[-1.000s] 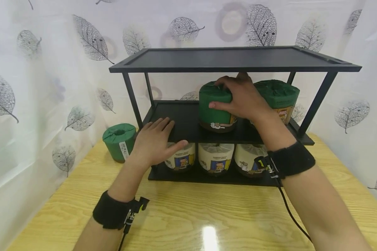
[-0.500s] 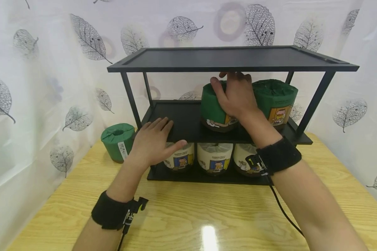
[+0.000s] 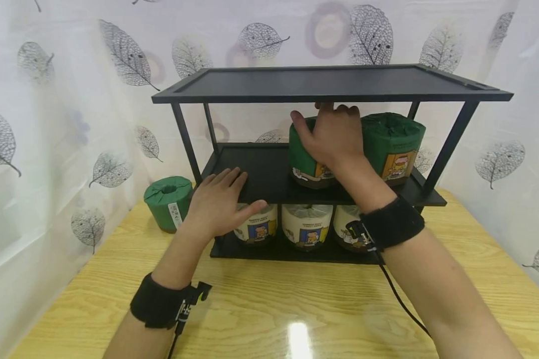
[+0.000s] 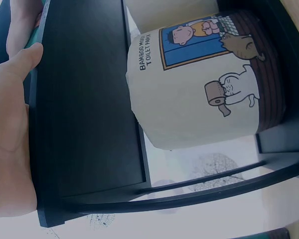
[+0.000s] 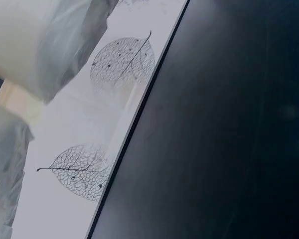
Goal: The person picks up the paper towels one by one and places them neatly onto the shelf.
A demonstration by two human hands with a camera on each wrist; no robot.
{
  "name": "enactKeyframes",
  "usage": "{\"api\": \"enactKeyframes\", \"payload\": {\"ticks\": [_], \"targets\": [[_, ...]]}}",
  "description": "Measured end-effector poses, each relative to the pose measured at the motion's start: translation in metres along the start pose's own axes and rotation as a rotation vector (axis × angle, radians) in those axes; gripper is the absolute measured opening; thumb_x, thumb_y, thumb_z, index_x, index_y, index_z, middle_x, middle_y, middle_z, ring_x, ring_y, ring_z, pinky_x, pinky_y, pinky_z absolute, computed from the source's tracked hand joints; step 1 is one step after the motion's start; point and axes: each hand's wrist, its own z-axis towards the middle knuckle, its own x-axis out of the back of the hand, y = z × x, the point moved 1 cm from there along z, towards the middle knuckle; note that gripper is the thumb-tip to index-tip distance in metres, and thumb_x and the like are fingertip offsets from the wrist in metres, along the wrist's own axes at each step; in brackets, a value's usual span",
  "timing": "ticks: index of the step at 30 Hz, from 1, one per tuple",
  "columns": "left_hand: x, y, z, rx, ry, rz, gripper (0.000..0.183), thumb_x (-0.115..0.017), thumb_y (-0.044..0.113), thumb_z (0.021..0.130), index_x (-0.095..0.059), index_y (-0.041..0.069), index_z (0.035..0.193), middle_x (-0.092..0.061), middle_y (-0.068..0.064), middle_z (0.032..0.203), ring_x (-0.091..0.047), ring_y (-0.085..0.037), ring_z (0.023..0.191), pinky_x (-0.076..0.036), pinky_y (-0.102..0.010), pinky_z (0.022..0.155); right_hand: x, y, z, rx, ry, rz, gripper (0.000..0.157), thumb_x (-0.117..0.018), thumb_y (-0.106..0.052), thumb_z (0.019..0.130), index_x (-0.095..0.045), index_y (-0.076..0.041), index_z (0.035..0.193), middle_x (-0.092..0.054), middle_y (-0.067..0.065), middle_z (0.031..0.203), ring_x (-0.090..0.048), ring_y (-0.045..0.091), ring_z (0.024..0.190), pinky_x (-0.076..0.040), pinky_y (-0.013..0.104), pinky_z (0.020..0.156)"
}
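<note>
On the middle shelf (image 3: 256, 172) of a black rack, my right hand (image 3: 339, 132) grips a green-wrapped toilet roll (image 3: 302, 149) from above, its thumb at the roll's upper left. The fingers bend over the far side, where their tips are hidden. A second green toilet roll (image 3: 397, 137) stands to the right of this hand. My left hand (image 3: 217, 202) rests with straight fingers on the shelf's front left, its thumb stretched out to the side. In the left wrist view that hand (image 4: 10, 129) lies along the shelf edge.
Cream-wrapped toilet rolls, such as the middle one (image 3: 307, 227), line the bottom shelf. Another green roll (image 3: 168, 197) stands on the wooden table (image 3: 269, 299) left of the rack. The rack's top panel (image 3: 332, 82) lies just above my right hand. A leaf-print curtain hangs behind.
My right hand has swung left over the green roll, its thumb going from the roll's front to its top. The roll has turned, shifting its printed picture leftward. My left hand stays put.
</note>
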Motion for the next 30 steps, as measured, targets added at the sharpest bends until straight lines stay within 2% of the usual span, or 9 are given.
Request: {"api": "enactKeyframes", "payload": {"ticks": [7, 11, 14, 18, 22, 23, 26, 28, 30], "targets": [[-0.001, 0.001, 0.002, -0.011, 0.001, 0.006, 0.089, -0.04, 0.075, 0.093, -0.044, 0.006, 0.151, -0.04, -0.017, 0.157, -0.037, -0.035, 0.146, -0.032, -0.055, 0.117, 0.004, -0.001, -0.001, -0.044, -0.034, -0.119, 0.077, -0.034, -0.065, 0.099, -0.066, 0.003, 0.119, -0.07, 0.025, 0.083, -0.065, 0.046, 0.086, -0.05, 0.059, 0.085], [-0.002, 0.002, 0.004, -0.011, -0.009, 0.003, 0.09, -0.041, 0.075, 0.093, -0.043, 0.006, 0.151, -0.04, -0.017, 0.157, -0.037, -0.035, 0.146, -0.031, -0.056, 0.117, 0.017, -0.002, -0.005, -0.086, -0.155, -0.069, 0.078, -0.031, -0.068, 0.099, -0.063, -0.003, 0.13, -0.071, 0.025, 0.097, -0.062, 0.048, 0.099, -0.045, 0.063, 0.093], [-0.001, 0.003, 0.004, -0.011, -0.033, -0.014, 0.09, -0.04, 0.075, 0.093, -0.041, 0.006, 0.152, -0.038, -0.017, 0.158, -0.035, -0.036, 0.147, -0.03, -0.056, 0.118, 0.036, -0.002, -0.014, -0.124, -0.186, 0.064, 0.07, -0.034, -0.064, 0.101, -0.06, -0.01, 0.137, -0.069, 0.021, 0.119, -0.057, 0.047, 0.115, -0.033, 0.065, 0.103], [0.008, 0.0, 0.001, -0.03, -0.064, -0.092, 0.086, -0.042, 0.07, 0.096, -0.038, 0.007, 0.154, -0.035, -0.016, 0.16, -0.031, -0.036, 0.149, -0.028, -0.055, 0.12, 0.064, 0.005, -0.034, -0.111, -0.052, 0.232, 0.051, -0.04, -0.049, 0.103, -0.065, -0.012, 0.13, -0.07, 0.014, 0.119, -0.057, 0.042, 0.114, -0.024, 0.063, 0.102], [0.023, -0.009, -0.005, -0.039, -0.035, -0.174, 0.076, -0.049, 0.061, 0.098, -0.043, 0.007, 0.151, -0.04, -0.016, 0.157, -0.039, -0.037, 0.144, -0.034, -0.054, 0.116, 0.085, 0.025, -0.057, -0.086, 0.17, 0.291, 0.044, -0.047, -0.038, 0.1, -0.071, -0.003, 0.112, -0.073, 0.017, 0.098, -0.059, 0.04, 0.093, -0.026, 0.056, 0.093], [0.027, -0.011, -0.007, -0.038, -0.014, -0.185, 0.073, -0.05, 0.059, 0.098, -0.045, 0.007, 0.15, -0.044, -0.016, 0.155, -0.043, -0.037, 0.141, -0.037, -0.054, 0.114, 0.088, 0.032, -0.062, -0.085, 0.226, 0.292, 0.043, -0.049, -0.036, 0.099, -0.072, -0.001, 0.107, -0.073, 0.019, 0.093, -0.058, 0.038, 0.087, -0.027, 0.052, 0.089], [0.037, -0.02, -0.014, -0.04, 0.095, -0.233, 0.059, -0.055, 0.05, 0.1, -0.057, 0.007, 0.139, -0.059, -0.014, 0.14, -0.056, -0.036, 0.129, -0.046, -0.053, 0.106, 0.094, 0.056, -0.076, -0.125, 0.356, 0.299, 0.038, -0.054, -0.03, 0.096, -0.073, 0.004, 0.099, -0.071, 0.021, 0.083, -0.057, 0.01, 0.075, -0.03, 0.033, 0.081], [0.042, -0.026, -0.018, -0.073, 0.235, -0.265, 0.042, -0.059, 0.039, 0.1, -0.066, 0.006, 0.125, -0.07, -0.012, 0.121, -0.065, -0.033, 0.112, -0.053, -0.049, 0.094, 0.095, 0.071, -0.085, -0.167, 0.397, 0.299, 0.036, -0.056, -0.027, 0.095, -0.074, 0.004, 0.096, -0.071, 0.004, 0.073, -0.049, -0.009, 0.069, -0.03, 0.02, 0.073], [0.047, -0.032, -0.022, -0.12, 0.414, -0.274, 0.025, -0.06, 0.026, 0.098, -0.072, 0.005, 0.107, -0.074, -0.01, 0.099, -0.069, -0.028, 0.091, -0.056, -0.043, 0.078, 0.095, 0.084, -0.092, -0.19, 0.396, 0.294, 0.033, -0.057, -0.024, 0.094, -0.074, 0.005, 0.095, -0.069, -0.005, 0.07, -0.04, -0.024, 0.067, -0.029, 0.011, 0.066]]}}
